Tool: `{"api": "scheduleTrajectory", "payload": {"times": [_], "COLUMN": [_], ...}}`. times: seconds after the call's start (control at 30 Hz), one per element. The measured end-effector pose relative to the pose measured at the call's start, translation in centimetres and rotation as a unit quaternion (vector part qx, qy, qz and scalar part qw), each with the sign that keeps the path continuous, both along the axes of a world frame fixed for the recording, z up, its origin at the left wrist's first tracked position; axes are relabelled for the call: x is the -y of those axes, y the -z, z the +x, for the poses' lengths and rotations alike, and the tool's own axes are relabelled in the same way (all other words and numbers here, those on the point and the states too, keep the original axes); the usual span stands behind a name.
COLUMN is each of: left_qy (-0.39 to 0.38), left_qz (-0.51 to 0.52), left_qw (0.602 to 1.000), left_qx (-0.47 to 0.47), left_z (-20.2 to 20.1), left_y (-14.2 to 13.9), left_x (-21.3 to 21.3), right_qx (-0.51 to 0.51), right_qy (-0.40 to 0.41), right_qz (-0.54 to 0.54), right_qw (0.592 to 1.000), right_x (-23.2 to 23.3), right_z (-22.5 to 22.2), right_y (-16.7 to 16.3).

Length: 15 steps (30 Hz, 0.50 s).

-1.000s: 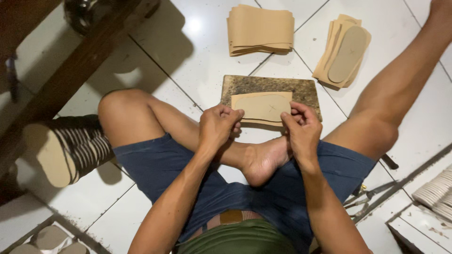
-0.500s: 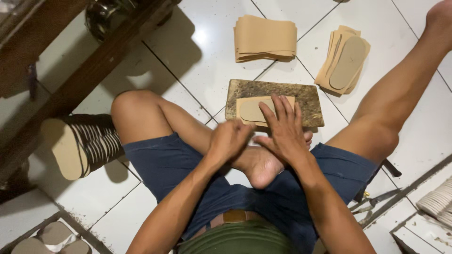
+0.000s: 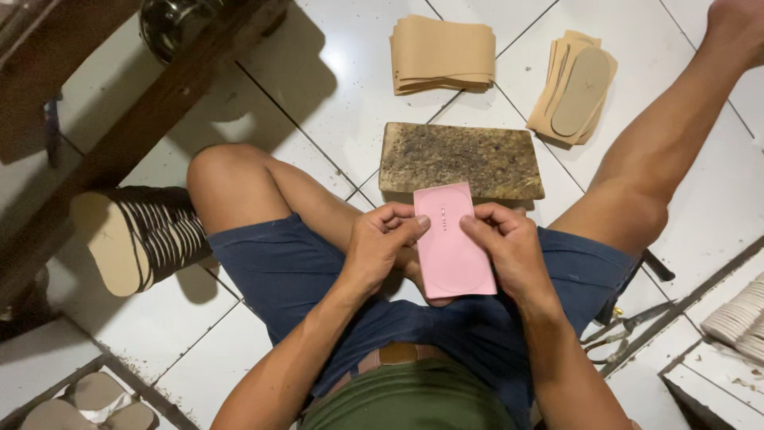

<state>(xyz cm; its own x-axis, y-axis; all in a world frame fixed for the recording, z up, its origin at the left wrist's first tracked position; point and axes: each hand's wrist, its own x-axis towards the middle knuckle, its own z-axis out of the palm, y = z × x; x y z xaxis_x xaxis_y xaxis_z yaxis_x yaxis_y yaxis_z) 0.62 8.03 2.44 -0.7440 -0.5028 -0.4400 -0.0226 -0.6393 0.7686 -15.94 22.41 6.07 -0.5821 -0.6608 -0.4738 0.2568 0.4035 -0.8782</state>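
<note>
Head view, left to right: my left hand (image 3: pixel 382 243) pinches the pink sheet's (image 3: pixel 450 243) left edge, my right hand (image 3: pixel 509 247) clamps its right edge, holding it over my lap, just before the worn block (image 3: pixel 461 159).

Ahead of my hands: the brown board (image 3: pixel 460 159) lies flat on the floor just beyond the pink sheet (image 3: pixel 450 239); I can pass over it, not through it.
Beyond the board: bare white tile (image 3: pixel 334 87) gives me open room up to the tan sheet stack (image 3: pixel 442 54).
Far right: the sole cutouts pile (image 3: pixel 574 86) sits near my outstretched leg (image 3: pixel 668 143), leaving a narrow strip of tile between.
Left: my bent knee (image 3: pixel 231 171) blocks a low reach; past it stands the bundle of soles (image 3: pixel 139 237).
Upper left: the dark wooden beam (image 3: pixel 151 111) closes that side.
Lower right: the scissors (image 3: pixel 629 326) lie on the floor by my thigh.
</note>
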Motion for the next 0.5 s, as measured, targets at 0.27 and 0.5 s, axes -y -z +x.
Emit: {"api": "scheduleTrajectory", "payload": {"times": [0.27,0.5], "left_qy": [-0.008,0.010], "left_qz": [0.156,-0.058], "left_qw": [0.984,0.998], "left_qx": [-0.082,0.013], "left_z": [0.3,-2.1], "left_y": [-0.5,0.3], "left_x": [0.1,2.1], "right_qx": [0.261,-0.085], "right_qy": [0.088,-0.085], "right_qz": [-0.110,0.019], "right_qw": [0.955,0.993], "right_x": [-0.8,-0.2], "right_z": [-0.1,0.5], "right_y": [1.2,-0.6]}}
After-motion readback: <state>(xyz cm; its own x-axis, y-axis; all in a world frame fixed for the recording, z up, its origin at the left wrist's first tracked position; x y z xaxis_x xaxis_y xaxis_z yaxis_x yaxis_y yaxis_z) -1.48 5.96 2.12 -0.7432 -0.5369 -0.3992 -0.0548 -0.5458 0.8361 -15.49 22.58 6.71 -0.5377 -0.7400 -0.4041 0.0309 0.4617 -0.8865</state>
